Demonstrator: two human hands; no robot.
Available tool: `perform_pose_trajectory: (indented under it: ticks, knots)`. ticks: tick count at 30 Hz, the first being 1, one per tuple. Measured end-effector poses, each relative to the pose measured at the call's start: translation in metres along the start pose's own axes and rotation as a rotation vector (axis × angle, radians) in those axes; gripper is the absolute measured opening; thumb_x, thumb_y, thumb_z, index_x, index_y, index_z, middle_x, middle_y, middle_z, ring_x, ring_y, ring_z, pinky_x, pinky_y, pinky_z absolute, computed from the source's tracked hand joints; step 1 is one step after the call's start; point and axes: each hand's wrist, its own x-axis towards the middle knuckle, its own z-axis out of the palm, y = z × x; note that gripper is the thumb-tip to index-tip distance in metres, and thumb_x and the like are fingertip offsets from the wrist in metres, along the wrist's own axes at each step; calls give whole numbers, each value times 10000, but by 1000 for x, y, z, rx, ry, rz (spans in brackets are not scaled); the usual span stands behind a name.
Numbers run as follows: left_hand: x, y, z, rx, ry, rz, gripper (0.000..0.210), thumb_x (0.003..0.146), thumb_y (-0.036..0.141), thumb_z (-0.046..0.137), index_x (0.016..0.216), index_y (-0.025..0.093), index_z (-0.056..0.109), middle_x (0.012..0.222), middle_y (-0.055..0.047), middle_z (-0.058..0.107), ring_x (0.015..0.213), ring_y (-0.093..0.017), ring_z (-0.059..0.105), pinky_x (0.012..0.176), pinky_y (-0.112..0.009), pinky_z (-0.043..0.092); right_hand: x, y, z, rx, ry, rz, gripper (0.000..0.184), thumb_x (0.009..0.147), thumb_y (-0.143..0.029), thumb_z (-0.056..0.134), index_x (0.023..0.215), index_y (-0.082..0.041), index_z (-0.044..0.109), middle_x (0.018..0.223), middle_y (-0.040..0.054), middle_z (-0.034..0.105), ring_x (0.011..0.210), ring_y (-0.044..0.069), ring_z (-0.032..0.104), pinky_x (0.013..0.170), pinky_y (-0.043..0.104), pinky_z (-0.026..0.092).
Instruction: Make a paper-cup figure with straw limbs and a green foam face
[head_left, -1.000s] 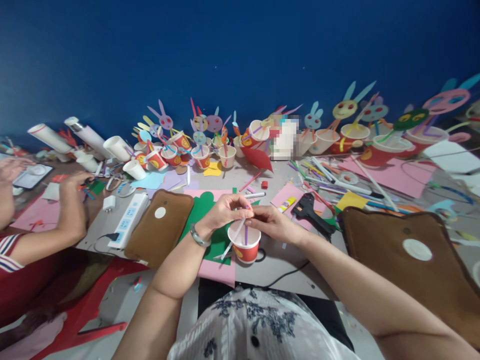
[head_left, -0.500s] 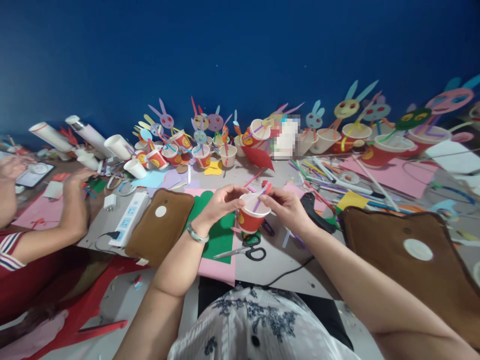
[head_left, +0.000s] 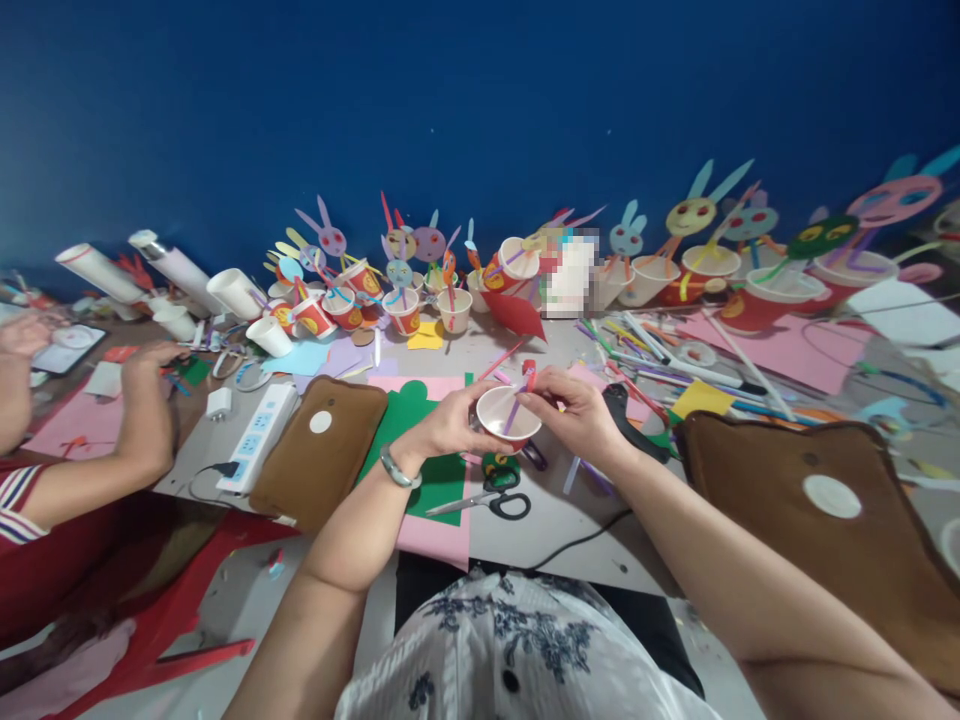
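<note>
My left hand [head_left: 459, 420] is closed around the left side of a red-and-white paper cup [head_left: 496, 405], whose open mouth tips toward me. At the cup's right rim, my right hand [head_left: 564, 402] pinches a purple strip [head_left: 513, 412] that reaches down inside the cup. A small red piece stands just above the pinching fingers; how it joins the strip I cannot tell. Black-handled scissors [head_left: 511, 506] lie on the table below the cup. Beside them a green paper piece with yellow eye shapes [head_left: 498, 466] is partly covered.
Brown pouches lie left [head_left: 330, 450] and right [head_left: 787, 500]. Cups with paper rabbit faces line the blue wall, near a pixelated white object [head_left: 571, 278]. Green paper [head_left: 442, 490], a black glue gun [head_left: 626, 420], pens and a power strip [head_left: 259, 440] surround me. Another person's arm [head_left: 112, 480] is at left.
My left hand has shifted from the cup's rim down around its side. The cup has tipped, showing more of its inside. My right hand still pinches the strip.
</note>
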Motion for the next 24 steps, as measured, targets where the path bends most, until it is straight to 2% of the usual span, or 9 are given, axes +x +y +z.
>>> perform_pose_trajectory:
  ticks: [2,6,13,20,24]
  knots:
    - [0,1,1,62,6,43,763,608,408,919,1265,167,615,1190,-124,685,1100,-276,659,966,-377,517,0,-2,-2,-70,8,-68,127,879,-325,672,821,-213,686,786,30,604,662,145,548,582,294,452]
    - [-1,4,0,197,19,134,743,635,413,900,1276,175,609,1232,-138,678,1139,-300,653,1003,-408,502,0,-7,-4,-225,42,-238,87,873,-263,672,804,-212,663,910,73,646,859,209,631,751,365,528]
    - [-2,4,3,221,16,219,699,673,415,876,1274,178,611,1239,-138,686,1143,-293,657,989,-406,508,-5,-13,-5,-297,-60,-352,95,912,-230,606,836,-215,660,1051,109,648,963,245,633,817,427,545]
    - [-2,-2,7,177,0,157,721,672,423,877,1293,180,605,1236,-133,687,1117,-284,665,962,-391,513,-6,-9,-3,-321,-170,-320,115,905,-229,594,856,-215,697,1124,118,650,1026,264,629,881,457,537]
    - [-1,-4,7,184,-12,91,748,659,429,886,1302,179,597,1241,-132,680,1128,-287,656,974,-387,502,-7,-2,2,-254,-170,-236,128,889,-227,603,814,-209,705,1093,117,658,1004,258,649,875,436,546]
